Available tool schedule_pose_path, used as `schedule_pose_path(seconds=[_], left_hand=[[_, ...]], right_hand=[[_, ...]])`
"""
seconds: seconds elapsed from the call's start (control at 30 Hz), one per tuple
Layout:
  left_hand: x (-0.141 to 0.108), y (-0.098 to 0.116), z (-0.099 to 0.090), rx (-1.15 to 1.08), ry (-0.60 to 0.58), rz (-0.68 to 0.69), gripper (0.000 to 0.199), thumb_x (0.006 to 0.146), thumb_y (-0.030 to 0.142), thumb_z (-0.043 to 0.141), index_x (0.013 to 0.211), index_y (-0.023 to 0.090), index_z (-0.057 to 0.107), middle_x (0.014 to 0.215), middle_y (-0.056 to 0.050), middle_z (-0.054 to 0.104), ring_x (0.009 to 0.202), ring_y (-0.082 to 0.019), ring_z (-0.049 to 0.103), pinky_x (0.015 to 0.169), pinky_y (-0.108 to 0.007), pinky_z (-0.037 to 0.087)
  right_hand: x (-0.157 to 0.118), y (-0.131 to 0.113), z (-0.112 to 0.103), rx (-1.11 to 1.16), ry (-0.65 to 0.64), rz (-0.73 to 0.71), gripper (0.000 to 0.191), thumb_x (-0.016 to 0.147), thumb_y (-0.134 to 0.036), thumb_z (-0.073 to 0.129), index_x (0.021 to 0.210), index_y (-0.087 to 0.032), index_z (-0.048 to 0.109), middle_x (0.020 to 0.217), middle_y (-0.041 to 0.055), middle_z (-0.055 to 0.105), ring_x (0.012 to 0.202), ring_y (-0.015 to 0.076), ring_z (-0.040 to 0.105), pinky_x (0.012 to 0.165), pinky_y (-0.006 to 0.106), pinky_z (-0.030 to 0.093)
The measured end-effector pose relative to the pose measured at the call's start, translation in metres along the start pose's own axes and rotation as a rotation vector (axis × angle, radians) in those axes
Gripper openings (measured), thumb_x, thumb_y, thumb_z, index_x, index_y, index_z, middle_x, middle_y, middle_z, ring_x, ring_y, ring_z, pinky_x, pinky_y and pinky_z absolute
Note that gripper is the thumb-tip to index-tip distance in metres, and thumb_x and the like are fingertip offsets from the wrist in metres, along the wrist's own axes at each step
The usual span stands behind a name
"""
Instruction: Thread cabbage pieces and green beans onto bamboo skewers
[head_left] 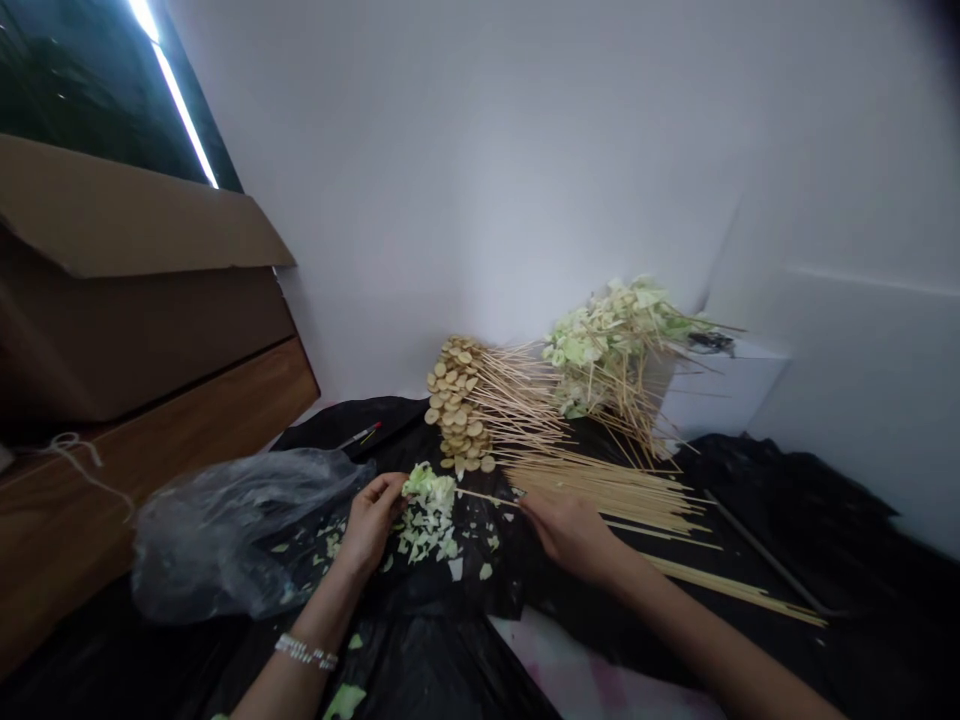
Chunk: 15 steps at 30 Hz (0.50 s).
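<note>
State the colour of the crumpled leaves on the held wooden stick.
The crumpled leaves are pale green to whitish, in the head view.

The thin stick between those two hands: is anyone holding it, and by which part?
Yes: the right hand grips the stick by its bare end; the left hand has its fingers on the leaf pieces bunched at the other.

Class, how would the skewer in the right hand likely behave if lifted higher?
The skewer looks thin and straight, so it is probably light and fairly stiff. The leaves bunched near its far end look thin and crinkled, so they may flop or tear. Their weight could make that end dip.
</note>
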<state>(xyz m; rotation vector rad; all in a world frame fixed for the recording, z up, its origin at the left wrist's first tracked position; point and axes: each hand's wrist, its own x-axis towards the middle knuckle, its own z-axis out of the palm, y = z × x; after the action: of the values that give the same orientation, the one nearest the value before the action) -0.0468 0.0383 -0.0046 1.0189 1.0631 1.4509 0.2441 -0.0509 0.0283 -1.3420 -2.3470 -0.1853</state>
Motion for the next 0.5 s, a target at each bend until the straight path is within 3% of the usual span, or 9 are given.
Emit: schedule_pose_path(seconds=[0.17, 0.27, 0.4, 0.5], left_hand=[[-0.003, 0.001, 0.002, 0.267, -0.042, 0.108, 0.044, 0.066, 0.056, 0.070, 0.078, 0.014, 0.069, 0.075, -0.006, 0.068, 0.069, -0.017, 0.059, 0.065, -0.025, 0.047], [-0.005, -0.001, 0.003, 0.404, -0.086, 0.169, 0.042, 0.070, 0.057, 0.067, 0.075, 0.015, 0.069, 0.073, -0.005, 0.068, 0.067, -0.018, 0.059, 0.064, -0.025, 0.046], [-0.008, -0.005, 0.004, 0.504, -0.112, 0.215, 0.037, 0.074, 0.054, 0.064, 0.072, 0.017, 0.068, 0.069, -0.004, 0.066, 0.067, -0.017, 0.058, 0.063, -0.024, 0.045], [-0.009, -0.005, 0.005, 0.543, -0.088, 0.229, 0.037, 0.074, 0.054, 0.064, 0.071, 0.018, 0.069, 0.068, -0.004, 0.066, 0.066, -0.018, 0.058, 0.061, -0.025, 0.046]], right_hand=[[-0.032, 0.029, -0.021, 0.175, 0.148, 0.144, 0.023, 0.096, -0.023, 0.034, 0.087, -0.021, 0.056, 0.074, 0.0030, 0.065, 0.067, 0.0154, 0.060, 0.062, 0.026, 0.041], [-0.033, 0.061, -0.047, 0.212, 0.264, 0.280, 0.021, 0.096, -0.028, 0.034, 0.091, -0.021, 0.054, 0.066, -0.0004, 0.061, 0.058, 0.0139, 0.057, 0.060, 0.026, 0.043], [-0.004, 0.111, -0.103, 0.097, 0.431, 0.407, 0.022, 0.094, -0.031, 0.035, 0.094, -0.020, 0.054, 0.069, 0.0022, 0.063, 0.058, 0.0163, 0.058, 0.060, 0.027, 0.043], [0.034, 0.148, -0.146, -0.201, 0.461, 0.522, 0.026, 0.093, -0.028, 0.033, 0.096, -0.017, 0.057, 0.076, 0.0083, 0.066, 0.067, 0.0206, 0.060, 0.067, 0.031, 0.043]])
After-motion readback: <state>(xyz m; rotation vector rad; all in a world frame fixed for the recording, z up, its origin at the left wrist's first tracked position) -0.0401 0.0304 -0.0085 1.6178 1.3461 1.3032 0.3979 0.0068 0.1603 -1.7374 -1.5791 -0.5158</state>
